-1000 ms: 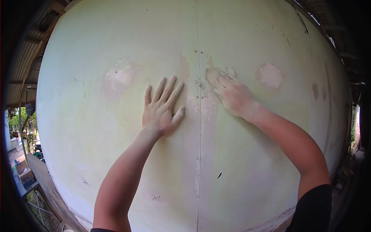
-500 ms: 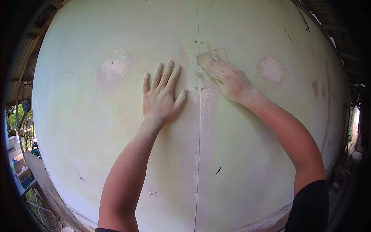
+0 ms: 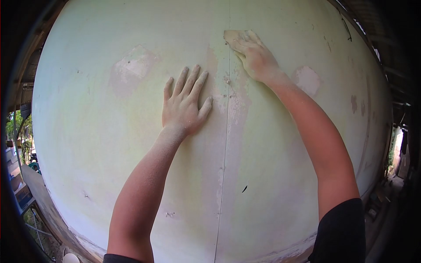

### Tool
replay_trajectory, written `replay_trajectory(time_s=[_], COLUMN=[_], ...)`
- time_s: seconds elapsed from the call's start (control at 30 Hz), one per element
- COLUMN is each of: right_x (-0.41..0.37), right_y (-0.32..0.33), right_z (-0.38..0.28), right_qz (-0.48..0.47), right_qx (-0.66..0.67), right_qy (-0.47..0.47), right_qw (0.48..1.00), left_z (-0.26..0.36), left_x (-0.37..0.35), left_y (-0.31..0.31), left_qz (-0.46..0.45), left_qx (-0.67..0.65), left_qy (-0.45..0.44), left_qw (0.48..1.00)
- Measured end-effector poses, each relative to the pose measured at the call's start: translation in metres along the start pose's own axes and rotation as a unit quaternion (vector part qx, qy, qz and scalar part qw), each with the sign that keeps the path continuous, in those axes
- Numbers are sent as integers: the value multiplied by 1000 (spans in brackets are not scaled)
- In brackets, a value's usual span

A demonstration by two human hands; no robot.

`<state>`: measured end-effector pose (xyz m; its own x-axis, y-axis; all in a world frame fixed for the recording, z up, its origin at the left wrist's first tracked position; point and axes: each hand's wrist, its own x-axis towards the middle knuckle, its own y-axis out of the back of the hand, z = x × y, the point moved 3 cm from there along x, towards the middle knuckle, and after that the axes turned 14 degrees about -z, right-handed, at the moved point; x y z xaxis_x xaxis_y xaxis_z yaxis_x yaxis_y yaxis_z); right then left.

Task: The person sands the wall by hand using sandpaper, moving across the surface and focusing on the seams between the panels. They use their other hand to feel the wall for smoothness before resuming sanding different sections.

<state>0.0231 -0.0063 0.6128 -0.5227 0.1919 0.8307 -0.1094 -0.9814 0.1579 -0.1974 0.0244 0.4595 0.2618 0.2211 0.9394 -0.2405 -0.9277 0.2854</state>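
A pale green wall panel [image 3: 166, 153] fills most of the view, split by a thin vertical seam. My left hand [image 3: 185, 103] lies flat on it left of the seam, fingers spread and dusty, holding nothing. Higher up, just right of the seam, my right hand [image 3: 256, 55] presses a tan sheet of sandpaper [image 3: 233, 36] against the surface. The sheet's left edge reaches the seam; the rest is partly under my fingers. Whitish filler patches [image 3: 135, 65] show on the left, and another patch [image 3: 308, 79] lies right of my right wrist.
Screw spots and a rough filled strip [image 3: 236, 105] run along the seam. At the far left are plants, a box [image 3: 22, 193] and a pale round container [image 3: 71, 258]. Dark roofing [image 3: 386, 44] and clutter edge the right side.
My right hand has moved up along the seam with the sandpaper. My left hand keeps its place on the panel, and the view has shifted slightly.
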Motion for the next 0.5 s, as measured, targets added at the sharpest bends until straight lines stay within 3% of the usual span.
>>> replay_trajectory(time_s=[0.13,0.27,0.33,0.37,0.43,0.47,0.5], right_x=[-74,-56,-18,1,31,34,35], right_y=[-14,-9,-1,10,24,16,3], right_z=[-23,-16,-1,-7,-8,-6,-2], right_qz=[-46,-60,-18,-22,-132,-132,-74], right_qx=[-5,-54,-14,-18,14,15,22], right_qy=[103,109,0,4,-183,-182,-171], right_qw=[994,991,1000,1000,974,974,982], left_z=[1,3,2,2,1,1,0], left_x=[-2,-2,-4,-4,-5,-5,-6], left_y=[0,3,2,3,4,4,3], left_qz=[1,14,11,12,7,7,7], left_qx=[-19,-34,-33,-39,-30,-29,-31], left_qy=[-7,-9,-8,-4,-9,-8,-13], left_qw=[1000,999,999,999,999,1000,999])
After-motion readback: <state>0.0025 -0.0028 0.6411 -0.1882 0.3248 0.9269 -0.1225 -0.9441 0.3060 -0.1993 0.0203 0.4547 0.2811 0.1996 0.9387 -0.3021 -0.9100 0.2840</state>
